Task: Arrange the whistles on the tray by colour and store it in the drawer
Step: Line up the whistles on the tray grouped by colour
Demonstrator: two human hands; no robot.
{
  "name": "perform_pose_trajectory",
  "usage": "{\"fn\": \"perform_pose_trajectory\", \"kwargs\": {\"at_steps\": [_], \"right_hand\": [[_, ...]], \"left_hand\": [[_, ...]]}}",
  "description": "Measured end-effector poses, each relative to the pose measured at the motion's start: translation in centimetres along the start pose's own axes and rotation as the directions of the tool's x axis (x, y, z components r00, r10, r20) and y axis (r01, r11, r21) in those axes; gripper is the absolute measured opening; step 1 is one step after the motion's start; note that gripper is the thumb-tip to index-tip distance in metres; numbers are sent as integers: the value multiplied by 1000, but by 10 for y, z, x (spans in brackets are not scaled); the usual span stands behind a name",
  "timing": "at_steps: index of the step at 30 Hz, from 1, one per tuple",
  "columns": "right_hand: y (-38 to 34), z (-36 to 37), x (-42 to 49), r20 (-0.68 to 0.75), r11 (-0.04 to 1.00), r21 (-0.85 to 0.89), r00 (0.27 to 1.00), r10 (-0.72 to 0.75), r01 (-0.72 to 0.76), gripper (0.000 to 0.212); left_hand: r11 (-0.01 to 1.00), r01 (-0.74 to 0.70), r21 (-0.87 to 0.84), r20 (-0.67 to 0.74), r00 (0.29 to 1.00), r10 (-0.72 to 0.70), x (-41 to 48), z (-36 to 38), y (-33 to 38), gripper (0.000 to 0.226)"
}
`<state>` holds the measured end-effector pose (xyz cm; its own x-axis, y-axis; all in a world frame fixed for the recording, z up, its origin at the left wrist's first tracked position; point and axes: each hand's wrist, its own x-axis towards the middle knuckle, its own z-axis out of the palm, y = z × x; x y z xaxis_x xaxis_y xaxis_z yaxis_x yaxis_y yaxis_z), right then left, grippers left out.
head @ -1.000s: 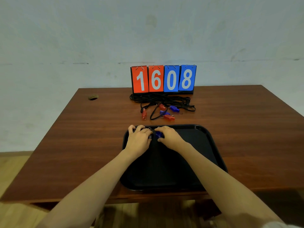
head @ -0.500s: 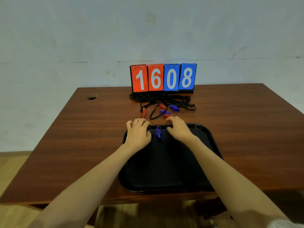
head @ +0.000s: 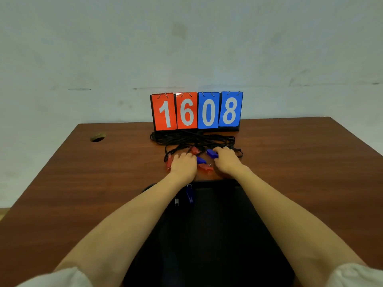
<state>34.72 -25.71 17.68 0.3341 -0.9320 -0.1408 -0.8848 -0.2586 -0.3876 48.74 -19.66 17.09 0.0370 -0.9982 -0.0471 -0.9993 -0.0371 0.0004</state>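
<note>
Currently you are handling this stock:

- Left hand [head: 183,165]: lying knuckles-up on the bench [head: 83,183] past the far rim of the black tray [head: 217,224]. The fingers are bending down among the loose whistles, and I cannot tell whether they are pinching anything.
- Right hand [head: 227,163]: lying beside it, fingertips touching the far blue whistle [head: 212,153]. I cannot tell whether it is gripping or merely touching.
- Stored blue whistle [head: 190,194]: lying on the tray near its far rim, between your forearms.
- Middle blue whistle [head: 201,160] and near red whistle [head: 205,167]: lying on the bench between your hands.
- Far red whistle [head: 194,150]: sitting just beyond your left fingertips.
- Left red whistle [head: 169,161]: showing at the outer edge of your left hand.
- Black cords [head: 192,138]: lying tangled behind the whistles.
- Scoreboard [head: 196,110]: standing at the back, showing 1608.
</note>
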Motion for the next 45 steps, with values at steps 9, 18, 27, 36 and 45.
{"fn": "perform_pose_trajectory", "kwargs": {"at_steps": [9,18,27,36,45], "right_hand": [[6,13,21,-122,995,-76,990,-75,66,29],[14,13,5,-156,988,-145,985,-74,51,22],[20,-4,-24,-233,995,48,970,-70,83,35],[6,-19,-59,-315,948,305,949,10,91,33],[-11,-14,-104,-194,941,329,981,-13,77,12]], "left_hand": [[965,-185,188,-62,978,199,30,10,-7,43],[911,-327,251,-110,926,362,25,2,-6,40],[957,-286,-39,-123,952,280,12,-11,-9,54],[679,-56,-732,-279,934,-224,-11,-36,-2,32],[445,-14,-895,-120,970,-210,-73,-61,1,44]]}}
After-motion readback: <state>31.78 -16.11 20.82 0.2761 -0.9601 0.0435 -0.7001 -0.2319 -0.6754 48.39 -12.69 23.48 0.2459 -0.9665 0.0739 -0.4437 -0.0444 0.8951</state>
